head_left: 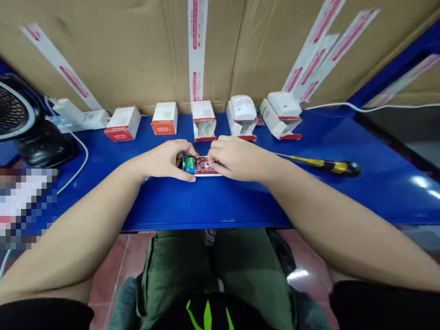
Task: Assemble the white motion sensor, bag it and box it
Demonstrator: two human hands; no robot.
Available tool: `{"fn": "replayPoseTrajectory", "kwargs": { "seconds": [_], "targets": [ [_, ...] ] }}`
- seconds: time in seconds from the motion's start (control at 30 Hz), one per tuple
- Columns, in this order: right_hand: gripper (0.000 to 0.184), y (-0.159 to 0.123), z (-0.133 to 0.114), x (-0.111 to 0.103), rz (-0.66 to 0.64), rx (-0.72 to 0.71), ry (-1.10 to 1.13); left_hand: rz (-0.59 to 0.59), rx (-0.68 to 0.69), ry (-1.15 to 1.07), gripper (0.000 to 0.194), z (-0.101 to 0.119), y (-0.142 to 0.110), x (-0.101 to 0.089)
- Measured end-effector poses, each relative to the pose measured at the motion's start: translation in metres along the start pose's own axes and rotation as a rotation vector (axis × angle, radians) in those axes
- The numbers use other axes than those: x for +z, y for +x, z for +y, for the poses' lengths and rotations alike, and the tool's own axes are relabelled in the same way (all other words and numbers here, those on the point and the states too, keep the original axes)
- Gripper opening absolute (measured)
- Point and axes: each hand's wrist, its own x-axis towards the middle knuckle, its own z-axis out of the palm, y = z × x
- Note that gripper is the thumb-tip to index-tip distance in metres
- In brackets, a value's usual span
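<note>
A small device with a red circuit board [203,166] and a green battery at its left end lies on the blue table [220,201]. My left hand [168,159] is curled round the battery end, fingers closed on it. Fingers bent, my right hand [233,157] grips the device's right end. Both hands hold it against the table top.
Several small white-and-red boxes [204,120] stand in a row at the back, two with white devices [242,107] on top. A yellow-and-black screwdriver [326,166] lies to the right. A black fan [20,123] and white cable are at the left. Cardboard forms the back wall.
</note>
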Motion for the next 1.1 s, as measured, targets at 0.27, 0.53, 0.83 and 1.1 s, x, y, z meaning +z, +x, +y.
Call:
{"fn": "replayPoseTrajectory", "kwargs": {
  "seconds": [0.27, 0.53, 0.83, 1.1],
  "targets": [
    [0.04, 0.001, -0.002, 0.007, 0.091, -0.013, -0.084, -0.006, 0.0, 0.012, 0.059, -0.005, 0.002, -0.001],
    [0.032, -0.004, -0.003, -0.007, 0.06, 0.08, 0.24, 0.006, 0.027, -0.005, 0.057, -0.005, 0.001, 0.0],
    [0.024, 0.0, -0.01, -0.005, 0.065, 0.224, 0.337, 0.029, 0.016, -0.018, 0.054, -0.001, -0.001, 0.002],
    [0.024, 0.003, -0.012, -0.001, 0.04, 0.265, 0.285, 0.0, 0.002, -0.005, 0.058, -0.002, 0.001, 0.0]
  ]
}}
